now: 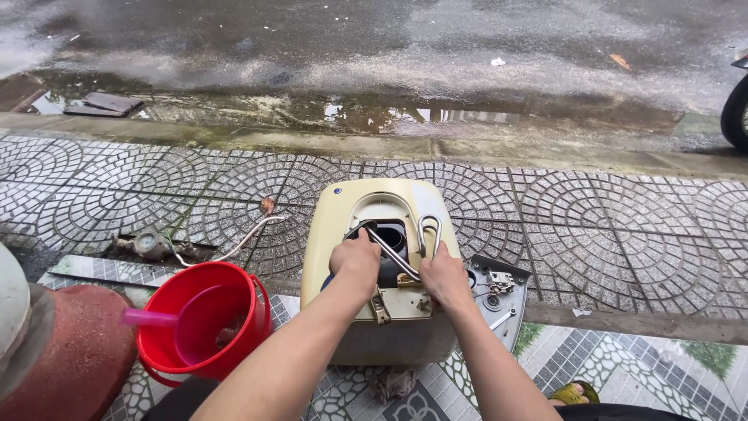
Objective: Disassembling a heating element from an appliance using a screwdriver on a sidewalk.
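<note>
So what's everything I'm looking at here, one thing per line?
Water heater tank: one, cream, lying on the paving at centre, its opening facing up.
Heating element tubes: bent silver metal, sticking out of the tank's opening.
Cover plate: one, grey, on the ground right of the tank, with small metal parts on it.
Bucket: one, red, left of the tank.
Scoop: one, pink, inside the bucket.
Hose: one, pale, on the paving behind the bucket.
Tyre: one, black, far right edge.
Road: wet, grey, across the top.
Left hand: bare, at the tank's opening.
Right hand: bare, by the silver tubes.
</note>
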